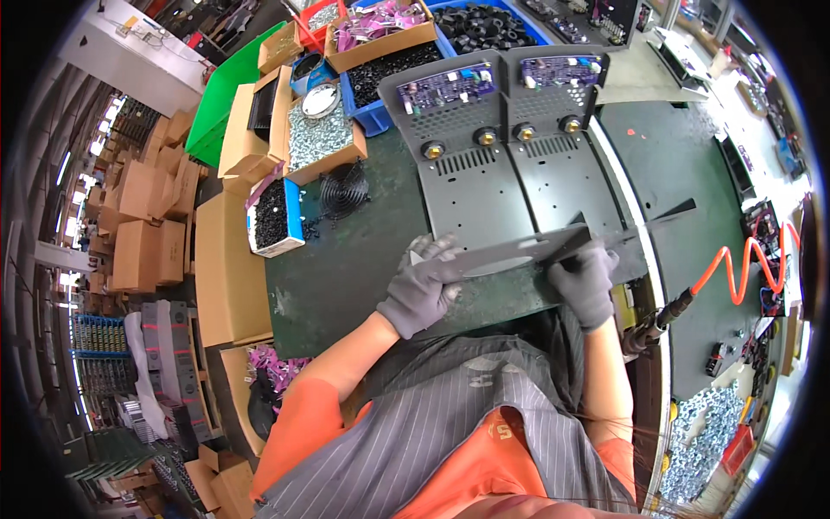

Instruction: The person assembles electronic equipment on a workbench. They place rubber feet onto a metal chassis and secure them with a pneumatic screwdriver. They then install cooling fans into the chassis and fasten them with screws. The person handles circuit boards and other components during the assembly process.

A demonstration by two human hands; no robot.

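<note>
Both my gloved hands grip a dark grey sheet-metal panel [501,258], seen nearly edge-on above the near edge of the green-topped table. My left hand [421,287] is closed around its left end. At its right end, my right hand [585,281] has its fingers closed on the metal. Just beyond stand two bent grey metal chassis plates [480,195] side by side, with slots, round holes and brass fittings. Purple circuit boards [445,88] are mounted on their raised far sections. Their near ends are partly hidden behind the held panel.
A black round fan grille [345,189] lies left of the plates. Near it sit a small box of black screws [271,218], a carton of silver screws [322,134] and blue bins of black parts [393,82]. A coiled orange air hose [735,268] hangs at right, with a dark tool below.
</note>
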